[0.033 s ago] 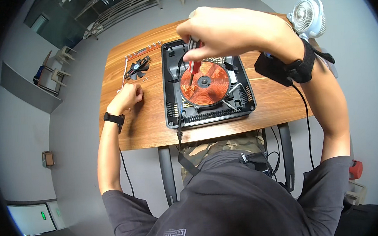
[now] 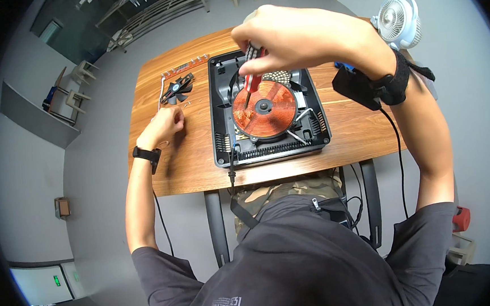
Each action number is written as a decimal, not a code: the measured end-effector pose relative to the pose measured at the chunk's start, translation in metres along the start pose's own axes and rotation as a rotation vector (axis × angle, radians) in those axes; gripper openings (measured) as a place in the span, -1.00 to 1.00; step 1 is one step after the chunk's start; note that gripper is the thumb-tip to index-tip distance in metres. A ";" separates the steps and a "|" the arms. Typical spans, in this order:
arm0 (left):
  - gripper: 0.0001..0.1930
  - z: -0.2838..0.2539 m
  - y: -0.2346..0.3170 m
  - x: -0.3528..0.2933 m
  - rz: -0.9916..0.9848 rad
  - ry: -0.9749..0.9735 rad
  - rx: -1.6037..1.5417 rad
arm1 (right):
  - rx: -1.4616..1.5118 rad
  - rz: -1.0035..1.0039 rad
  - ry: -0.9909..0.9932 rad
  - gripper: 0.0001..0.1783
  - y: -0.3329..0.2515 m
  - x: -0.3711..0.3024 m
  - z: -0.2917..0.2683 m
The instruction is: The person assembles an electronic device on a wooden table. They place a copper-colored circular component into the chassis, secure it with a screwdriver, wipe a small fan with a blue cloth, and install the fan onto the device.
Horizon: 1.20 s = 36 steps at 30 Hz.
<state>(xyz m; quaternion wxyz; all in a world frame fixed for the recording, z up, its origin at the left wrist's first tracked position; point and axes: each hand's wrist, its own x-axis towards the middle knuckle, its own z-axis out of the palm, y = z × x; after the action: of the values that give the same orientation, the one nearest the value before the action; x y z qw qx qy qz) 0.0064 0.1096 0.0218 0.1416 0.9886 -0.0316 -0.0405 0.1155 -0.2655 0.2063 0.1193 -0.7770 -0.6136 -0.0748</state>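
Observation:
My right hand (image 2: 265, 40) is closed round the red and dark handle of a screwdriver (image 2: 252, 84). Its thin shaft points down, with the tip at the left part of a copper-coloured induction coil (image 2: 274, 117). Whether the tip touches the coil I cannot tell. The round coil sits in an open black cooktop housing (image 2: 273, 155), among wires and vents. To the left, my left hand (image 2: 166, 123) lies on the wooden table with its fingers curled in; the inside of that hand is hidden. Just beyond it is a small black fan (image 2: 178, 89).
An orange-brown circuit strip (image 2: 186, 66) with a pale cable lies at the table's far left. Tiny screws (image 2: 187, 103) lie near the black fan. A light blue desk fan (image 2: 398, 22) stands at the far right. The housing's cord (image 2: 232, 175) hangs over the table's near edge (image 2: 303, 170).
The right hand has shifted very slightly, with the screwdriver still in it. Otherwise the two frames look nearly the same.

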 end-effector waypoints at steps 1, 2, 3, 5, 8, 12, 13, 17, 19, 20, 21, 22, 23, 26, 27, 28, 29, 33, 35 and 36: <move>-0.93 -0.008 0.005 0.000 0.021 0.027 -0.058 | -0.002 -0.004 0.030 -0.55 0.004 -0.003 -0.003; -0.92 -0.015 0.013 0.007 0.015 0.028 -0.098 | 0.022 0.056 0.010 -0.54 0.004 -0.009 -0.010; -0.92 -0.022 0.024 0.010 0.001 0.065 -0.071 | 0.031 0.087 -0.008 -0.53 0.007 -0.012 -0.011; -0.91 -0.034 0.053 0.023 0.034 0.090 -0.174 | 0.043 0.149 -0.045 -0.49 0.019 -0.016 -0.016; -0.89 -0.036 0.099 0.053 0.203 -0.007 -0.296 | 0.090 0.127 0.050 -0.52 0.047 -0.031 -0.004; -0.85 -0.026 0.155 0.096 0.460 -0.133 -0.197 | 0.158 0.196 0.110 -0.55 0.072 -0.046 0.004; -0.84 -0.023 0.166 0.105 0.428 -0.174 -0.229 | 0.144 0.161 0.162 -0.56 0.075 -0.050 0.005; -0.86 -0.025 0.195 0.132 0.269 -0.251 -0.227 | 0.128 0.214 0.143 -0.55 0.088 -0.064 0.003; -0.87 -0.022 0.198 0.144 0.261 -0.219 -0.230 | 0.163 0.229 0.155 -0.54 0.095 -0.072 0.004; -0.84 -0.018 0.196 0.150 0.339 -0.140 -0.124 | 0.168 0.234 0.152 -0.54 0.099 -0.076 0.004; -0.84 -0.016 0.197 0.153 0.381 -0.093 -0.043 | 0.176 0.240 0.153 -0.54 0.102 -0.078 0.004; -0.83 -0.014 0.198 0.155 0.405 -0.105 -0.059 | 0.184 0.249 0.154 -0.54 0.104 -0.081 0.003; -0.82 -0.012 0.200 0.157 0.427 -0.118 -0.073 | 0.193 0.257 0.155 -0.54 0.106 -0.083 0.002; -0.79 -0.009 0.206 0.157 0.415 -0.113 -0.085 | 0.202 0.301 0.122 -0.53 0.108 -0.086 0.004; -0.78 -0.008 0.207 0.158 0.404 -0.114 -0.079 | 0.204 0.306 0.117 -0.53 0.109 -0.086 0.005; -0.79 -0.004 0.204 0.160 0.449 -0.090 -0.101 | 0.205 0.294 0.132 -0.53 0.110 -0.086 0.006; -0.79 -0.003 0.202 0.161 0.459 -0.090 -0.102 | 0.221 0.293 0.136 -0.55 0.110 -0.087 0.007; -0.77 -0.003 0.204 0.159 0.467 -0.099 -0.090 | 0.227 0.278 0.152 -0.60 0.111 -0.087 0.010; -0.75 -0.005 0.204 0.157 0.467 -0.104 -0.086 | 0.217 0.272 0.149 -0.60 0.110 -0.086 0.011; -0.75 -0.005 0.204 0.156 0.474 -0.097 -0.082 | 0.219 0.273 0.142 -0.60 0.109 -0.086 0.011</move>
<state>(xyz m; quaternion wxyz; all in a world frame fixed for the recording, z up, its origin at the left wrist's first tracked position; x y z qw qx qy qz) 0.1515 -0.0956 0.0733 0.1853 0.9440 -0.2676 -0.0547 0.2003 -0.3666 0.1631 0.2552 -0.8283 -0.4968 -0.0451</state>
